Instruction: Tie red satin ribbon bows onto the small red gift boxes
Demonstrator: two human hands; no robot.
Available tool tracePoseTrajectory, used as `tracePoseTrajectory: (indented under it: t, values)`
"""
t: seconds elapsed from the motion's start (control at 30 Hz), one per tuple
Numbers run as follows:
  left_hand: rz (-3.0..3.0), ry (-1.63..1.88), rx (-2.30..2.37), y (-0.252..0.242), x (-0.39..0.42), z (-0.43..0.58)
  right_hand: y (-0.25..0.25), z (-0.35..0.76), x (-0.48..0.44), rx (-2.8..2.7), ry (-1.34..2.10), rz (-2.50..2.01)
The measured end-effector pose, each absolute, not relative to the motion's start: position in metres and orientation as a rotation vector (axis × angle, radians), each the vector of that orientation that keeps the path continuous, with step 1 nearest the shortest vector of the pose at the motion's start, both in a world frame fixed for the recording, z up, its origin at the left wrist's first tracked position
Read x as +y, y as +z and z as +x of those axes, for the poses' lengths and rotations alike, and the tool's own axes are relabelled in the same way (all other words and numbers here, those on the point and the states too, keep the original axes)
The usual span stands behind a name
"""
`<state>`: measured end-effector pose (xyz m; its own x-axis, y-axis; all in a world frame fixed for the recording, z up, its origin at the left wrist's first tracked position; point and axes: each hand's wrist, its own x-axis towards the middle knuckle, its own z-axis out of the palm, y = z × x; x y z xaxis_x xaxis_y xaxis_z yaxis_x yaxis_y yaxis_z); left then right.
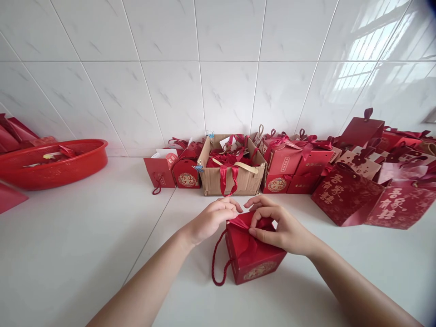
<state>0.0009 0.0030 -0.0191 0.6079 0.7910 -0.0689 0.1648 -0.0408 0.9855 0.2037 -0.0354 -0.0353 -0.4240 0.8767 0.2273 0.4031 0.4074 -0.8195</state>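
Note:
A red gift box (257, 263) with a round gold emblem stands on the white counter in front of me. A twisted red cord handle (214, 263) loops out from its left side. A red satin ribbon (241, 222) lies across the box top. My right hand (277, 227) pinches the ribbon between thumb and forefinger above the lid. My left hand (214, 218) is at the far-left corner of the box, fingers curled and closed at the ribbon's left part. Its exact grip is partly hidden.
Behind the box is an open cardboard carton (235, 181) full of red ribbons. Red gift boxes (282, 159) are stacked right of it, with larger dark-red bags (344, 195) farther right. Two boxes (186, 175) stand left. A red plastic basket (54, 165) sits far left, and tiled wall (228, 91) rises behind.

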Motion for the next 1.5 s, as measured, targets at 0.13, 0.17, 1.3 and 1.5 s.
tracePoseTrajectory:
  t: [0.13, 0.17, 1.3, 1.5]
  values:
    - [1.479, 0.639, 0.784, -0.021, 0.003, 0.001, -0.038, 0.206, -0.035, -1.95, 0.98, -1.09]
    - [1.457, 0.657, 0.783, -0.022, 0.004, 0.001, -0.038, 0.207, -0.034, -1.934, 1.0, -1.08]
    - [1.247, 0.777, 0.687, -0.041, 0.019, -0.001, -0.05, 0.251, -0.014, -2.11, 1.158, -0.772]
    - [1.08, 0.717, 0.668, -0.052, 0.024, 0.001, -0.064, 0.235, -0.051, -2.117, 1.068, -1.004]
